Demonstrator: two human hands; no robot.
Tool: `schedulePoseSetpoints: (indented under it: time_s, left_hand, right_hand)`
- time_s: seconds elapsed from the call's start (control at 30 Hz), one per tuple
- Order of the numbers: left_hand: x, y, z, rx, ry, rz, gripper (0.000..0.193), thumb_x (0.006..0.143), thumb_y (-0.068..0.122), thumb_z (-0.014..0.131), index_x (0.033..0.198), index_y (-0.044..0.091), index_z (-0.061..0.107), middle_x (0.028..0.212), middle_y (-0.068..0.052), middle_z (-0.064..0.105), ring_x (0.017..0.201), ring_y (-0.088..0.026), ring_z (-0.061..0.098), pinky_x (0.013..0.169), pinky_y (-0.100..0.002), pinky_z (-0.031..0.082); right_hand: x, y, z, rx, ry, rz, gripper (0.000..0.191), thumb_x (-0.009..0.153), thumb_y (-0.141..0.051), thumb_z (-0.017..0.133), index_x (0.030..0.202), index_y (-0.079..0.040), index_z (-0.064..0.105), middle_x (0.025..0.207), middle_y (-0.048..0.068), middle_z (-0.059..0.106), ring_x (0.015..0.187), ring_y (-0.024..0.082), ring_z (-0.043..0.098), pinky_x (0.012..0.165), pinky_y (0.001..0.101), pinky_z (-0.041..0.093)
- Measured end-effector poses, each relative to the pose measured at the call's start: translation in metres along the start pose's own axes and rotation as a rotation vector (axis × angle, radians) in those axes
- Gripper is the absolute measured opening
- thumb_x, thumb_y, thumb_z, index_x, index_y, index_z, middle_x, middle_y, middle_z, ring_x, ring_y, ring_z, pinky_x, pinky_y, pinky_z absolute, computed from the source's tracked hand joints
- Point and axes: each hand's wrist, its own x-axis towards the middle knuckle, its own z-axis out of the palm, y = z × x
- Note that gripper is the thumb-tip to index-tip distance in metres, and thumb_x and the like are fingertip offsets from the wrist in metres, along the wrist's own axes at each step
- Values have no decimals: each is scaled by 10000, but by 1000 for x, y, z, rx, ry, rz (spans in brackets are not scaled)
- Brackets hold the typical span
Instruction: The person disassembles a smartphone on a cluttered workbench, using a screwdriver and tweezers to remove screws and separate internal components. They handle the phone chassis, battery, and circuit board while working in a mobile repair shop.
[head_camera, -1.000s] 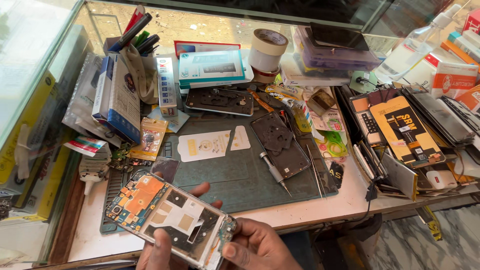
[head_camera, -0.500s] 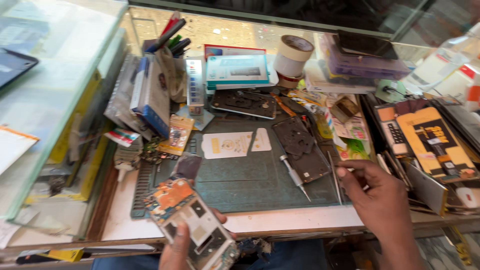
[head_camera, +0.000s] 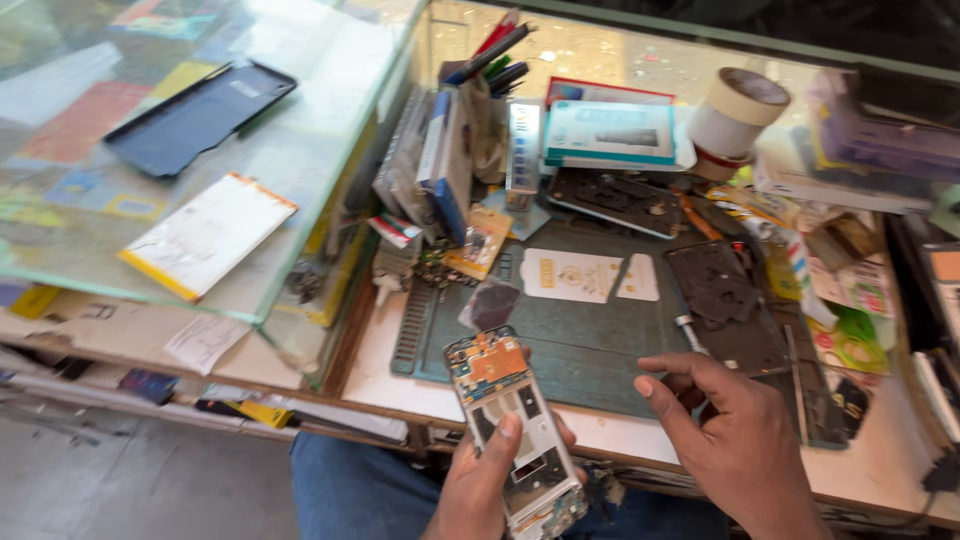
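A cluttered workbench (head_camera: 900, 470) with a pale top stood in bright daylight. A dark green mat (head_camera: 590, 340) covered its middle. To the left ran a glass counter (head_camera: 330, 130), with a dark case (head_camera: 200, 115) and a white packet (head_camera: 205, 235) lying on it. A glass pane (head_camera: 600, 50) closed off the back. Grey floor (head_camera: 130, 480) showed below the counter. A tape roll (head_camera: 738, 112) and boxes (head_camera: 610, 135) crowded the rear of the bench.

A dark green work mat (head_camera: 600, 335) fills mid-frame, a tape roll (head_camera: 738, 118) sits upper right beside a teal box (head_camera: 610, 133), and a dark phone cover (head_camera: 200, 115) (upper left) rests on glass.
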Motion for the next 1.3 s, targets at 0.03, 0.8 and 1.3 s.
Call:
schedulePoseSetpoints:
  time_s: [0.03, 0.8, 1.3]
  left_hand:
    - [-1, 1, -2, -6, -28, 16, 477, 1023, 369, 480, 1312, -9, 512, 1024, -201, 705, 829, -257, 760, 739, -400, 643]
    - [-3, 7, -5, 105, -47, 33, 435, 1020, 285, 536, 1312, -38, 535, 1038, -142, 721, 883, -238, 763, 784, -402, 636]
    - [57, 52, 47, 378, 36, 26, 626, 955, 324, 611, 1429, -64, 479, 1050, -169, 757, 888, -262, 772, 708, -447, 656]
  right_hand:
    - [-1, -3, 5, 3, 1, -34, 261, 875, -283, 790, 1088, -132, 794, 697, 61, 708, 492, 141, 589, 439, 350, 448]
    - [-8, 99, -22, -49, 234, -66, 193, 931, -179, 727, 1062, -45, 775, 729, 87, 764, 670, 128, 714, 561, 319, 546]
    - [27, 93, -71, -233, 504, -4, 228, 878, -323, 754, 1010, -139, 781, 718, 56, 732, 555, 211, 680, 558, 363, 518]
